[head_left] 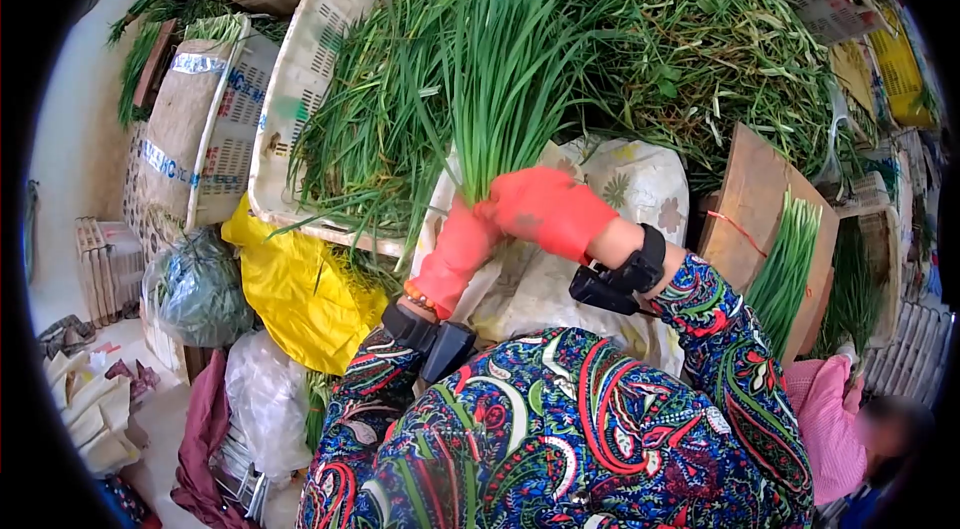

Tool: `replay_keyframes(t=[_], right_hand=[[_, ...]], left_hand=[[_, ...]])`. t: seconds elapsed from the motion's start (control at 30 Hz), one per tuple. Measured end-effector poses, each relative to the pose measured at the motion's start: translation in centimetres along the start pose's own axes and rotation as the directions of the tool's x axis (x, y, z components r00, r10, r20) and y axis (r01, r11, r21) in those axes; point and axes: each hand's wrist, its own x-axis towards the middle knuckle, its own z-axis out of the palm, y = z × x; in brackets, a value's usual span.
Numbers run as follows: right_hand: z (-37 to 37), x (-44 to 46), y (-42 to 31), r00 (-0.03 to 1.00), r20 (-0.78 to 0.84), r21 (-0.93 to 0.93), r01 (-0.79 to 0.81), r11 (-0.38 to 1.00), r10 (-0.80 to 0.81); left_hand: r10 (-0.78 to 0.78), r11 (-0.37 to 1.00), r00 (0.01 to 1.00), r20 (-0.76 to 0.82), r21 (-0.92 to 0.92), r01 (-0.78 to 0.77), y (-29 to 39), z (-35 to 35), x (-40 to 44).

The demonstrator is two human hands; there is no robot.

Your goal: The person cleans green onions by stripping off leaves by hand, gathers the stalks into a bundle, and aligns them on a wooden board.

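A tall bunch of green garlic chives [500,79] stands upright before me, its leaf tips spreading away over the crate. My right hand [550,209], in a coral-red rubber glove, is closed around the lower stems. Just below and to the left, my left hand [458,247] wears the same kind of glove and is closed at the base of the bunch, touching the right hand. The gloves hide the stem ends. Beneath both hands lies a pale floral cloth [640,189] spread over my lap.
A white plastic crate [275,154] of loose greens stands ahead, beside a large heap of trimmed leaves [700,49]. On the right, tied chives [790,259] lie on a wooden board [745,184]. A yellow bag [300,289] sits left. Another person's pink sleeve [825,424] shows lower right.
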Motion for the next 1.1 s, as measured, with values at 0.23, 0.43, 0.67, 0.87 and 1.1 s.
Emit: replay_keyframes(t=[0.23, 0.43, 0.67, 0.87, 1.1], right_hand=[[-2.6, 0.0, -1.8, 0.919, 0.376, 0.293, -0.242, 0.925, 0.121], [-3.4, -1.1, -0.1, 0.917, 0.399, 0.680, -0.303, 0.667, 0.010], [-8.4, -2.8, 3.8, 0.954, 0.004, 0.984, 0.049, 0.169, -0.299], [-3.7, -0.4, 2.7, 0.963, -0.261, 0.335, 0.149, 0.930, -0.061], [1.8, 4.1, 0.1, 0.984, -0.062, 0.045, 0.168, 0.985, -0.165]], left_hand=[[0.008, 0.992, 0.975, 0.222, 0.122, -0.036, 0.7, -0.6, 0.5], [-0.071, 0.997, 0.882, 0.465, -0.001, 0.081, 4.8, 1.3, -0.3], [-0.226, 0.969, 0.922, 0.313, -0.022, 0.245, 4.4, 0.3, -1.5], [-0.022, 0.993, 0.977, 0.213, 0.116, -0.003, 2.3, 0.2, 0.0], [0.051, 0.943, 0.987, 0.154, 0.319, -0.099, 0.4, -0.6, -0.3]])
